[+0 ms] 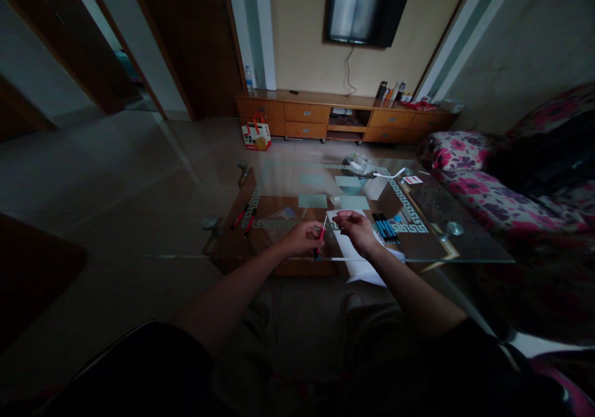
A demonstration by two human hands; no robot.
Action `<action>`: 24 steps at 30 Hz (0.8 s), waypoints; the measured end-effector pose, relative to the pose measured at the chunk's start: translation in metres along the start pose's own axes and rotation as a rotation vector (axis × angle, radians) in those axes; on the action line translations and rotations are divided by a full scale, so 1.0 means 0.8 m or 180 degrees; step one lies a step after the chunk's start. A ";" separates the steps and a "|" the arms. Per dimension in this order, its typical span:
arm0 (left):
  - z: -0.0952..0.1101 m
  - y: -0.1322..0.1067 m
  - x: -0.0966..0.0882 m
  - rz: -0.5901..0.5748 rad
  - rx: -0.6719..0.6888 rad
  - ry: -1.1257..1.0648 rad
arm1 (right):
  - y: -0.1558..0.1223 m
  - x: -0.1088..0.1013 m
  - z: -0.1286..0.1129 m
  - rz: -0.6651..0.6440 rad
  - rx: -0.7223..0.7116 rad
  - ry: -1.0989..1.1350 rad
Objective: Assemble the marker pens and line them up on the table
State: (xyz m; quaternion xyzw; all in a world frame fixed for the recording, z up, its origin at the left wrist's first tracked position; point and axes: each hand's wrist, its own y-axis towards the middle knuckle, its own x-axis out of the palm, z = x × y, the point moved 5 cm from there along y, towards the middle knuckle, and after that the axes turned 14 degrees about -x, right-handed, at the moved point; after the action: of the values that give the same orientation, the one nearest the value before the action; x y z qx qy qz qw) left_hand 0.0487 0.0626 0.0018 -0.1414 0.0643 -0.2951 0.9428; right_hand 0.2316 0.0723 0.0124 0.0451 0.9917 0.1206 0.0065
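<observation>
My left hand [304,238] is closed round a slim red pen [321,234], held nearly upright with a pale, thin tip at the top and a dark lower end. A short gap to its right, the fingers of my right hand [356,226] are pinched together; whatever small thing they hold is too dark to name. Under the right hand lies a white sheet of paper [351,257], drooping over the table's front edge. Several blue and black pens [385,226] rest to the right of it. Toward the left end lie a few red and black pens [250,220].
The glass table [283,178] has a patterned border. A small white round object [335,201], a clear plastic bag [357,165] and a white card [413,180] lie farther back. A flowered sofa [469,184] stands right; a paper bag [256,135] is by the wooden cabinet [304,113].
</observation>
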 end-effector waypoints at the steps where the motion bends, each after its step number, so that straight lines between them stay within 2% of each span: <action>1: -0.001 -0.001 0.002 -0.0069 -0.0025 0.0034 | -0.001 0.000 -0.001 0.0038 0.0058 0.0058; 6: -0.004 -0.001 0.005 -0.0243 -0.0113 0.0125 | -0.004 0.001 -0.009 0.0101 0.0211 0.0216; 14: -0.015 0.004 0.002 -0.0330 -0.0169 0.0314 | -0.005 0.001 -0.010 0.0122 0.0200 0.0088; 24: -0.014 0.003 0.003 -0.0366 -0.0242 0.0318 | -0.006 0.004 -0.015 0.0124 0.0195 0.0100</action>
State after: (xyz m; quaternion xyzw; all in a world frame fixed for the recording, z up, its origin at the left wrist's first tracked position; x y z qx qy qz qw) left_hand 0.0500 0.0606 -0.0097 -0.1657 0.1142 -0.3528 0.9138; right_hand 0.2278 0.0653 0.0226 0.0628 0.9938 0.0910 -0.0128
